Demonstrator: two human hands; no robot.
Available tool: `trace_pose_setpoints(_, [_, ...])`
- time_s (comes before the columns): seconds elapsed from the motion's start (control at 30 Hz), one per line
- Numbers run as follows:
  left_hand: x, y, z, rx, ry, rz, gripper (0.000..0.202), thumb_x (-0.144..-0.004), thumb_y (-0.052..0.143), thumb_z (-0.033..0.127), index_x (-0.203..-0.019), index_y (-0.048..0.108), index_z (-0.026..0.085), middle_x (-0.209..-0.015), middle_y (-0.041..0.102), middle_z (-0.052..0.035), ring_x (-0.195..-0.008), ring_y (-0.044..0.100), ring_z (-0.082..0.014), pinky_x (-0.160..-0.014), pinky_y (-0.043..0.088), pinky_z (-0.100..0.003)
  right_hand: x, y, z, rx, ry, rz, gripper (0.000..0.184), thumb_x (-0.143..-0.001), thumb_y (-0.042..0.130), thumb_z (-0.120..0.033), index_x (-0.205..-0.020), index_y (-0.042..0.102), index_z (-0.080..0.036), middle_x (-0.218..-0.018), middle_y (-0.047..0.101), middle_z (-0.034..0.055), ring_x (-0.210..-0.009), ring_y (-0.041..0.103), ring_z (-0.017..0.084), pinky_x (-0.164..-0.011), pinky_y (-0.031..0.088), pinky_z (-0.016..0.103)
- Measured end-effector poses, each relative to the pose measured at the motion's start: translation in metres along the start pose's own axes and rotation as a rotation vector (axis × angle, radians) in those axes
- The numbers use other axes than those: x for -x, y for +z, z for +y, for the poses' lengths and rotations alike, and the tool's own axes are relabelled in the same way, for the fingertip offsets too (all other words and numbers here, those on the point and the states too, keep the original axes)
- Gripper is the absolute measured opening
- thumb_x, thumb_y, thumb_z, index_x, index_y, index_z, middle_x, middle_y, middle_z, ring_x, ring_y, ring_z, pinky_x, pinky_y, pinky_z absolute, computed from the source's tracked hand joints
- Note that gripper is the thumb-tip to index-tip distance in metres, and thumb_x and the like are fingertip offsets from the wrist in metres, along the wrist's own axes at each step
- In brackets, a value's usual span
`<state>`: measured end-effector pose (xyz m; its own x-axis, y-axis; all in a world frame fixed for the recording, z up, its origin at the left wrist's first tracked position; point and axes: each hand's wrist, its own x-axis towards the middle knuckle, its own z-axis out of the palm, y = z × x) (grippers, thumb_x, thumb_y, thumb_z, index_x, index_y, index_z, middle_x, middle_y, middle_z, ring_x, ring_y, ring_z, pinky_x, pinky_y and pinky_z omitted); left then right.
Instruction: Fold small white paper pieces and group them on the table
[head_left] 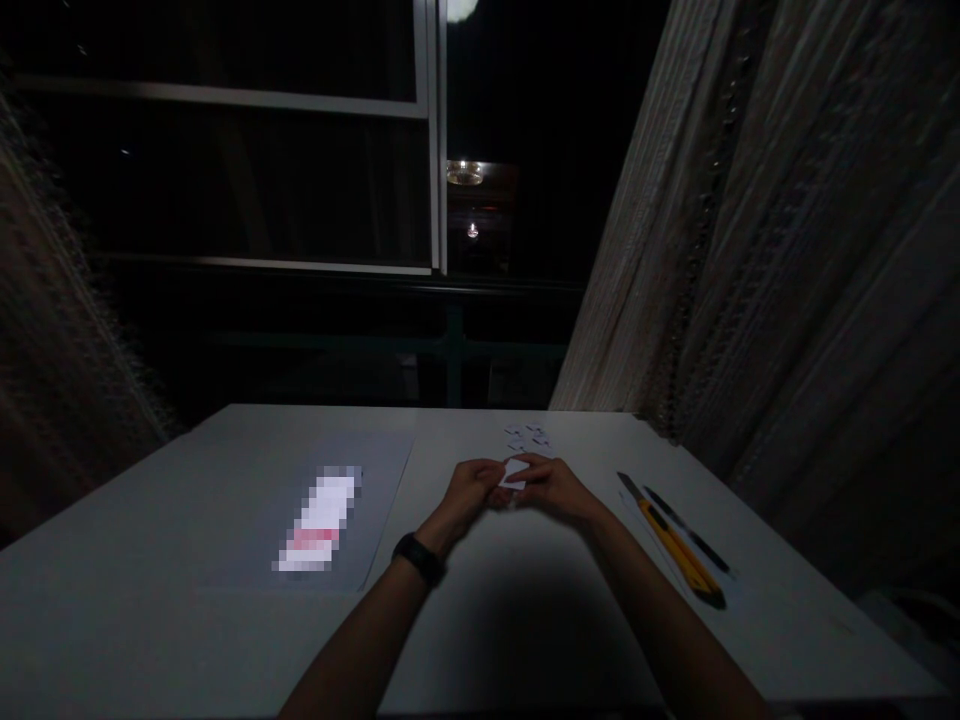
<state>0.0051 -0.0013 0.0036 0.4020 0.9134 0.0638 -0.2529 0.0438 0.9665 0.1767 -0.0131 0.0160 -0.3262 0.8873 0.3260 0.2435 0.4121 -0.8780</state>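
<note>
Both my hands meet over the middle of a white table [150, 560]. My left hand [471, 492], with a dark watch on its wrist, and my right hand [555, 488] are closed in a pinch on a small white piece of paper [514, 472] held between them, just above the tabletop. Several small white paper pieces [527, 437] lie on the table just beyond my fingers.
A yellow utility knife [679, 545] and a dark pen [686, 530] lie to the right of my right hand. A grey sheet [375, 470] with a pixelated patch lies to the left. A dark window stands behind, with a curtain [787, 250] at the right.
</note>
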Motion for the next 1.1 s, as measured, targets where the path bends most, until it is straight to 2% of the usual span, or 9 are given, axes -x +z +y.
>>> trace_pose_setpoints(0.1, [0.001, 0.002, 0.001, -0.022, 0.013, 0.054, 0.034, -0.064, 0.067, 0.036, -0.081, 0.061, 0.007, -0.052, 0.060, -0.0046, -0.043, 0.055, -0.0122, -0.045, 0.043, -0.022, -0.001, 0.002, -0.001, -0.008, -0.009, 0.028, 0.021, -0.060, 0.071, -0.037, -0.076, 0.073, -0.023, -0.107, 0.060, 0.0074, -0.099, 0.055, 0.024, -0.089, 0.039, 0.037])
trace_pose_setpoints(0.2, [0.000, 0.007, 0.002, -0.025, 0.038, 0.104, 0.035, -0.063, 0.067, 0.035, -0.082, 0.061, 0.006, -0.053, 0.061, -0.0049, -0.043, 0.055, -0.0124, -0.044, 0.044, -0.023, -0.003, 0.006, 0.001, -0.052, -0.012, 0.120, 0.016, -0.061, 0.070, -0.036, -0.069, 0.073, -0.022, -0.100, 0.062, 0.0069, -0.096, 0.056, 0.024, -0.088, 0.039, 0.038])
trace_pose_setpoints(0.33, [-0.002, 0.014, -0.005, -0.052, 0.105, 0.213, 0.034, -0.066, 0.064, 0.033, -0.089, 0.060, 0.007, -0.059, 0.064, -0.0063, -0.046, 0.059, -0.0146, -0.044, 0.047, -0.024, -0.007, 0.017, 0.011, -0.131, -0.008, 0.305, 0.018, -0.061, 0.068, -0.038, -0.061, 0.070, -0.020, -0.095, 0.064, 0.0073, -0.092, 0.057, 0.023, -0.085, 0.040, 0.038])
trace_pose_setpoints(0.5, [0.001, 0.021, -0.012, -0.115, 0.131, 0.286, 0.034, -0.071, 0.059, 0.033, -0.093, 0.060, 0.007, -0.056, 0.064, -0.0050, -0.045, 0.060, -0.0159, -0.044, 0.050, -0.026, -0.009, 0.024, 0.017, -0.080, -0.036, 0.409, 0.020, -0.063, 0.066, -0.038, -0.057, 0.066, -0.020, -0.096, 0.061, 0.0078, -0.092, 0.055, 0.022, -0.085, 0.040, 0.036])
trace_pose_setpoints(0.73, [0.004, 0.024, -0.008, -0.097, 0.172, 0.299, 0.038, -0.071, 0.060, 0.033, -0.097, 0.059, 0.005, -0.066, 0.067, -0.0097, -0.052, 0.063, -0.0183, -0.047, 0.053, -0.028, -0.010, 0.024, 0.019, -0.038, 0.001, 0.491, 0.017, -0.060, 0.068, -0.037, -0.059, 0.067, -0.020, -0.088, 0.061, 0.0066, -0.088, 0.055, 0.022, -0.081, 0.041, 0.035])
trace_pose_setpoints(0.93, [0.002, 0.021, -0.014, -0.084, 0.172, 0.272, 0.042, -0.071, 0.060, 0.037, -0.099, 0.059, 0.006, -0.070, 0.067, -0.0104, -0.055, 0.064, -0.0189, -0.050, 0.053, -0.029, -0.008, 0.026, 0.015, -0.142, 0.078, 0.394, 0.018, -0.063, 0.065, -0.036, -0.063, 0.066, -0.018, -0.063, 0.061, 0.0014, -0.063, 0.055, 0.016, -0.063, 0.043, 0.029])
trace_pose_setpoints(1.1, [0.004, 0.021, -0.012, -0.091, 0.199, 0.223, 0.043, -0.071, 0.060, 0.040, -0.098, 0.061, 0.007, -0.074, 0.067, -0.0102, -0.058, 0.064, -0.0186, -0.052, 0.053, -0.029, -0.008, 0.027, 0.015, -0.134, 0.066, 0.432, 0.020, -0.062, 0.066, -0.037, -0.060, 0.064, -0.018, -0.058, 0.060, 0.0006, -0.059, 0.053, 0.015, -0.059, 0.041, 0.027])
